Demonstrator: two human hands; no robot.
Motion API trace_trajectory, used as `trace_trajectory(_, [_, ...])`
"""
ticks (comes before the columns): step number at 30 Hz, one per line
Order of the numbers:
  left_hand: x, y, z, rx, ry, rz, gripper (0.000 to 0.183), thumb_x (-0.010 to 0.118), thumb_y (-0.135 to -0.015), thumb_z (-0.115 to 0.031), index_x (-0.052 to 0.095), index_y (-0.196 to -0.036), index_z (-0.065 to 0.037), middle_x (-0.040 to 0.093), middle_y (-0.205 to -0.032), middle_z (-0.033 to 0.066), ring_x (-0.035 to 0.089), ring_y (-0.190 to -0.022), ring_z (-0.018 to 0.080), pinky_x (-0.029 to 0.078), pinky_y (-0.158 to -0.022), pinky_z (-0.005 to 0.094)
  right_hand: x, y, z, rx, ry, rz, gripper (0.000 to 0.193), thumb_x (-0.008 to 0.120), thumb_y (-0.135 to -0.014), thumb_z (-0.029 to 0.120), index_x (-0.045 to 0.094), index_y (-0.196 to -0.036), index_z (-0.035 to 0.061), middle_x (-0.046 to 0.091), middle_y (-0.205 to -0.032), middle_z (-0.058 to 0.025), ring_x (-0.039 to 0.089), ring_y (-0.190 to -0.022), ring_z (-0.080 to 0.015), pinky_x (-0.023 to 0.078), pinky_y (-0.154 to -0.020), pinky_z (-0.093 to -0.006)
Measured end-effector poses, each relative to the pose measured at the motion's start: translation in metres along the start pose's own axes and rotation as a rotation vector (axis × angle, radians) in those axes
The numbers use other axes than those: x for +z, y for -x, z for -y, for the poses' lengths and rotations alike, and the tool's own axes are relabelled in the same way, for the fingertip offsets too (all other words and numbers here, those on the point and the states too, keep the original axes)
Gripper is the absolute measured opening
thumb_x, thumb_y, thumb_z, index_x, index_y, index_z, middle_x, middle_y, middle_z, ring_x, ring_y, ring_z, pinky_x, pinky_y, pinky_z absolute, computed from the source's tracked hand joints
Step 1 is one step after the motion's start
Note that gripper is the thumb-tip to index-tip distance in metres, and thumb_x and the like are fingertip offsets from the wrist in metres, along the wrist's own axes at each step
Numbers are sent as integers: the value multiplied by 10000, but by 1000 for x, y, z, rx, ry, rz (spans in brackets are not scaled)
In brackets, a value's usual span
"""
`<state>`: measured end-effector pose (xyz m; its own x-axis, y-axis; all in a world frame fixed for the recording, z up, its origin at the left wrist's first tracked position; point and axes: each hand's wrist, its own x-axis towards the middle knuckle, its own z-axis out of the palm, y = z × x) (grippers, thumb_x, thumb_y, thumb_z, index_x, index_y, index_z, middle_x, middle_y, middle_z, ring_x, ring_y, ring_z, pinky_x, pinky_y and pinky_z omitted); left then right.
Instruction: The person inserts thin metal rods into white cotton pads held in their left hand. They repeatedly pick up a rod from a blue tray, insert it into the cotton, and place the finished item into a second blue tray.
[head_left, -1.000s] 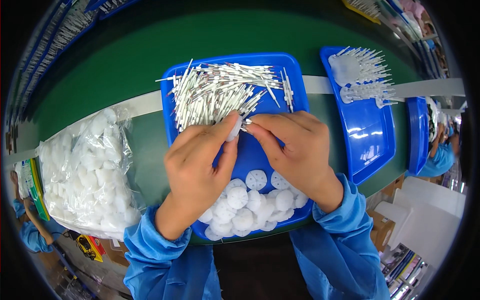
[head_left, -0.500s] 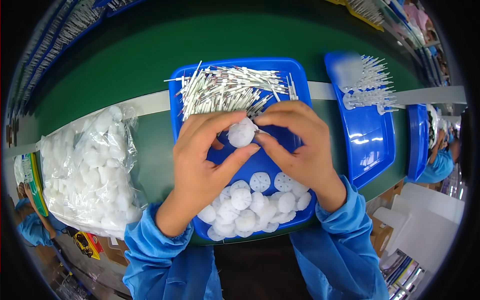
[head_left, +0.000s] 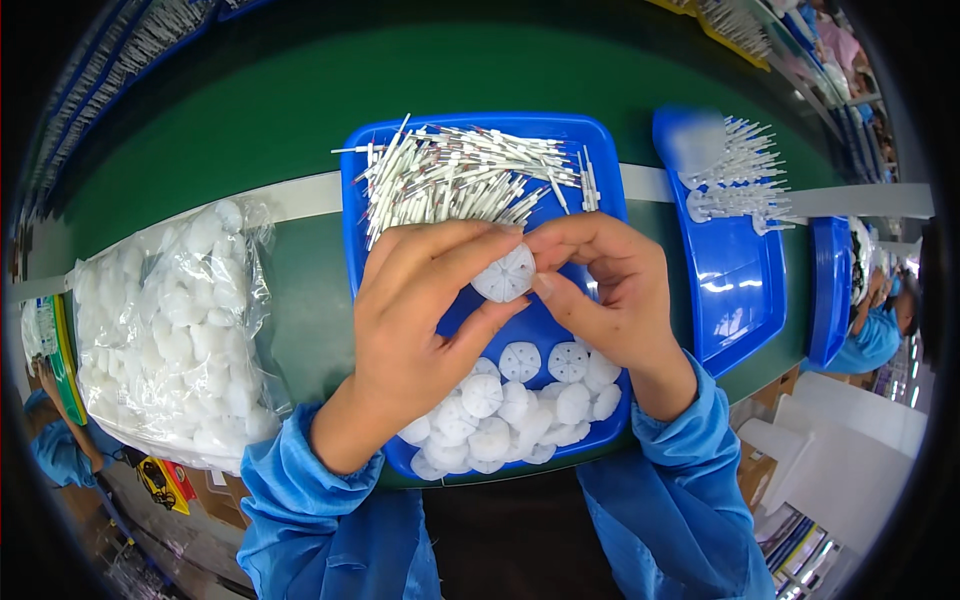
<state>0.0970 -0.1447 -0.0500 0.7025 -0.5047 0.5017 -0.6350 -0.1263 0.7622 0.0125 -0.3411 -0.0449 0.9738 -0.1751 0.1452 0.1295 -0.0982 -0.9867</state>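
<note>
Above a blue tray [head_left: 588, 138], my left hand [head_left: 405, 310] grips a round white plastic disc [head_left: 503, 275] between thumb and fingers. Its face carries radial lines and small holes, and it is tilted up. At the disc's right edge, my right hand [head_left: 612, 290] pinches with thumb and forefinger; anything small between those fingertips is hidden. Thin white sticks [head_left: 455, 180], some with dark reddish ends, lie heaped in the tray's far part. More white discs [head_left: 515, 410] are piled in its near part, below my hands.
To the left lies a clear plastic bag [head_left: 175, 340] full of white pieces. On the right, a blue tray [head_left: 740, 290] holds upright white stemmed parts [head_left: 740, 165]; more blue trays [head_left: 832, 290] stand beyond it. Other people's blue sleeves [head_left: 875, 335] show at both sides.
The disc has moved slightly right and turned, so its lined, holed face shows. My right fingertips have come up against its edge. Both hands still hold close together over the tray.
</note>
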Motion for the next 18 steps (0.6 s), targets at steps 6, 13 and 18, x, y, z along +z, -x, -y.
trace_trajectory(6, [0, 2, 6, 160, -115, 12, 555, 914, -688, 12, 813, -1229, -64, 763, -1225, 99, 711, -1082, 300, 572, -903, 386, 7, 1, -6, -20, 33, 3, 325, 845, -930, -14, 697, -1219, 4, 759, -1042, -40, 733, -937, -103, 588, -856, -285])
trace_trajectory(13, [2, 1, 4, 169, -125, -15, 542, 899, -658, 16, 823, -1187, -74, 773, -1199, 63, 708, -1029, 276, 578, -860, 381, 2, 2, -5, 45, -127, 69, 327, 776, -969, -43, 639, -1261, 9, 721, -1110, -43, 708, -1022, -115, 574, -921, -298])
trace_trajectory(18, [3, 0, 6, 178, -90, -21, 546, 903, -658, 17, 817, -1189, -74, 777, -1196, 66, 711, -1022, 280, 580, -860, 383, 1, 3, -2, 76, -224, 91, 315, 730, -990, -58, 621, -1279, 4, 710, -1129, -48, 700, -1054, -121, 573, -965, -309])
